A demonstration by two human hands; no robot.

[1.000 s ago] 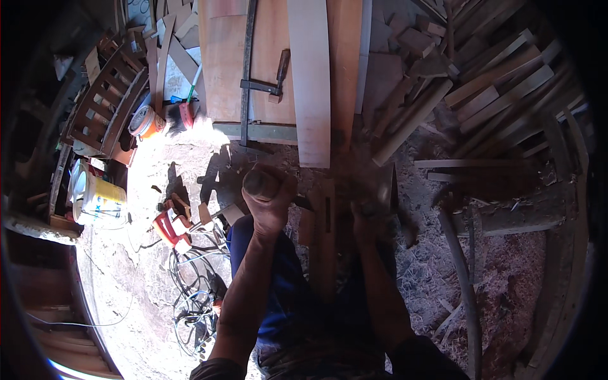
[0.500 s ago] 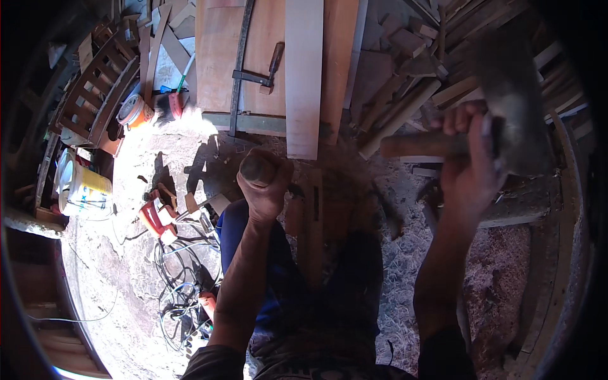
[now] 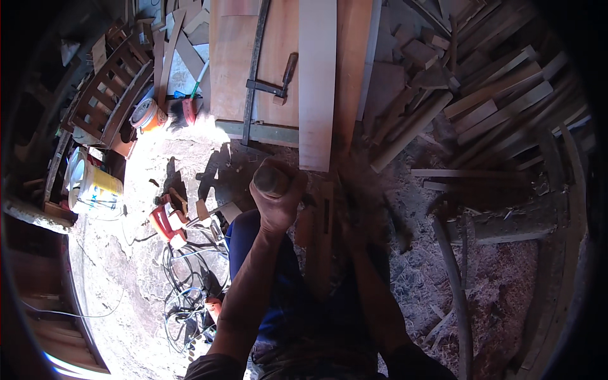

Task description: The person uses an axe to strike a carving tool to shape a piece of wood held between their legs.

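My left hand is closed around a round wooden tool handle, its butt end facing up. Whatever blade it carries is hidden beneath the fist. Just right of the fist lies a long piece of timber, with a narrow dark slot near its far end, running back between my knees. My right hand is low over the right side of this timber, in deep shadow and blurred. Its fingers cannot be made out, nor can anything in them.
Ahead, a pale board lies over wide wooden panels beside a bar clamp. Offcuts are heaped at far right, near a log. On the left are buckets, tangled cables and a red-orange tool.
My right hand, raised at the right holding a large mallet-like tool with a wooden handle, has dropped inward to the timber. That tool no longer shows clearly. My left hand keeps its grip.
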